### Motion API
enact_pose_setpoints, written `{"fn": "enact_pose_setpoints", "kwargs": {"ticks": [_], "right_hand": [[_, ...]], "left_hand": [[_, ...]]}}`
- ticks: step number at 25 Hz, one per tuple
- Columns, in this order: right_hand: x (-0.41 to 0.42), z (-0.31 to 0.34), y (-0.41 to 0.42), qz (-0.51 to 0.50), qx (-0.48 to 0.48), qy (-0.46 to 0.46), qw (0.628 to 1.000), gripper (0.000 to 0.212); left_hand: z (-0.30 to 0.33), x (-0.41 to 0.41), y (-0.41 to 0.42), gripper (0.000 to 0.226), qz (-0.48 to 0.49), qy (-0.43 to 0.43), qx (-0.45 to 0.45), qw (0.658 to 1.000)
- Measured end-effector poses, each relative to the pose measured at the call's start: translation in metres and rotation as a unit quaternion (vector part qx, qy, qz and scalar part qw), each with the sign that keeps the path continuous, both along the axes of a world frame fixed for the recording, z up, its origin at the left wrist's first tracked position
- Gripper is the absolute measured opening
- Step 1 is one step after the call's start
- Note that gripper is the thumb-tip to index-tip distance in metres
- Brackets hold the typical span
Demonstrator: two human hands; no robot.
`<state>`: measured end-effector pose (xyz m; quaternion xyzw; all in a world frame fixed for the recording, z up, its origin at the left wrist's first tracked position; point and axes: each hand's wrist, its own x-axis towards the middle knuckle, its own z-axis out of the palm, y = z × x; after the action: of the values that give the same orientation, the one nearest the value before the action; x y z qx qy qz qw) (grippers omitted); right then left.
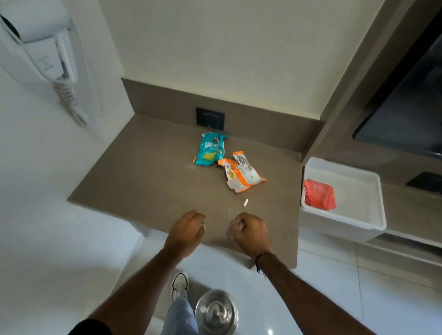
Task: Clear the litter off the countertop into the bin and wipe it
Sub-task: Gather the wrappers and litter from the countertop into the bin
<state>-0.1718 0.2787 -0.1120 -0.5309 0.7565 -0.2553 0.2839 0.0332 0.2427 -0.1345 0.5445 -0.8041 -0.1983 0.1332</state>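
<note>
On the brown countertop (139, 176) lie a teal snack bag (210, 150), an orange-and-white wrapper (243, 173) touching it, and a small white scrap (245, 202) nearer me. My left hand (185, 230) hovers over the front edge, back up, fingers curled down and palm hidden. My right hand (251, 234) is a closed fist beside it, just short of the scrap. A whitish speck shows at its fingers, and I cannot tell if anything is held. A round metal bin (216, 316) stands on the floor below, by my feet.
A white tray (356, 220) right of the counter holds a folded red cloth (319, 195). A dark socket plate (210, 118) sits in the backsplash. A wall hairdryer (38, 26) hangs at left, a dark screen (427, 85) at right. The floor is glossy tile.
</note>
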Motion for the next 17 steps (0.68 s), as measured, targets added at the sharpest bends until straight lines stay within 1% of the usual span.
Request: {"fn": "enact_pose_setpoints", "kwargs": {"ticks": [2,3,5,6,7,9,10,12,13,15,17], "right_hand": [[-0.009,0.011,-0.049,-0.034,-0.015,0.017,0.999,0.019],[-0.015,0.015,-0.073,-0.042,-0.007,0.030,0.999,0.029],[-0.027,0.016,-0.127,-0.038,0.035,0.073,0.996,0.056],[-0.034,0.013,-0.151,-0.038,0.059,0.100,0.992,0.067],[-0.040,0.009,-0.174,-0.045,0.084,0.120,0.988,0.073],[-0.051,-0.005,-0.211,-0.066,0.141,0.129,0.979,0.080],[-0.056,-0.013,-0.225,-0.070,0.169,0.131,0.974,0.077],[-0.062,-0.029,-0.241,-0.071,0.199,0.142,0.967,0.061],[-0.065,-0.035,-0.246,-0.070,0.199,0.149,0.966,0.052],[-0.071,-0.044,-0.258,-0.094,0.201,0.128,0.967,0.041],[-0.076,-0.049,-0.267,-0.142,0.218,0.086,0.962,0.033]], "left_hand": [[0.008,-0.004,-0.048,0.028,-0.004,-0.016,-0.014,1.000],[0.011,-0.006,-0.072,0.030,-0.008,-0.026,-0.014,1.000],[0.013,-0.011,-0.130,0.036,-0.017,-0.065,-0.008,0.998],[0.012,-0.016,-0.158,0.041,-0.018,-0.097,0.000,0.995],[0.010,-0.022,-0.186,0.046,-0.019,-0.126,0.013,0.992],[0.000,-0.034,-0.236,0.060,-0.021,-0.150,0.044,0.987],[-0.007,-0.041,-0.258,0.066,-0.019,-0.149,0.054,0.987],[-0.022,-0.053,-0.295,0.077,0.001,-0.147,0.072,0.986],[-0.028,-0.059,-0.309,0.081,0.021,-0.145,0.087,0.985],[-0.038,-0.071,-0.335,0.081,0.048,-0.137,0.124,0.982],[-0.040,-0.080,-0.354,0.072,0.054,-0.123,0.137,0.981]]}}
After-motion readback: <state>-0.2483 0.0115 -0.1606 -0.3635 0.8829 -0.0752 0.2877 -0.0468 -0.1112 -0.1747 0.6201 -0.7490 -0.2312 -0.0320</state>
